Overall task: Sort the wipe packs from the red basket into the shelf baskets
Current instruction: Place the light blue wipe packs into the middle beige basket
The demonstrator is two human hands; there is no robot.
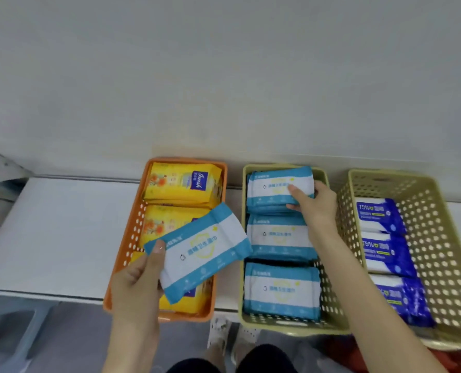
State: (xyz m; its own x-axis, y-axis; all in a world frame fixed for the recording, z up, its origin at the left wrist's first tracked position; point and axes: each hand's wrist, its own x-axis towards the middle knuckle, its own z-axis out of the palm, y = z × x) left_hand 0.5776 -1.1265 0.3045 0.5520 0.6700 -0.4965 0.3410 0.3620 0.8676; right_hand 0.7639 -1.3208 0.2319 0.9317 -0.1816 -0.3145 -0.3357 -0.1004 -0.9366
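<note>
Left hand (140, 275): thumb pressed on the top face of a light-blue wipe pack (199, 251) at its near left corner, fingers curled beneath it. The pack is held clear of the baskets, rotated at an angle, above the near half of the orange basket (132, 230). Its right end reaches the gap between the orange basket and the middle beige basket (329, 300).

Right hand (315, 203): reaches into the middle beige basket and grips the rear pack (277, 188) by its right end, thumb on top, fingers against the near edge. This pack lies on top of the rear stack, against the back wall.

Contents:
- Orange basket: yellow packs (180, 184) in a row from rear to front.
- Middle beige basket: two further stacks of light-blue packs, centre (277, 235) and front (280, 289).
- Right beige basket (439, 238): dark-blue packs (380, 214) along its left side.

All three baskets stand side by side on a white shelf (62, 232). A red object (452, 359) is partly visible below the right beige basket; its identity cannot be confirmed.
</note>
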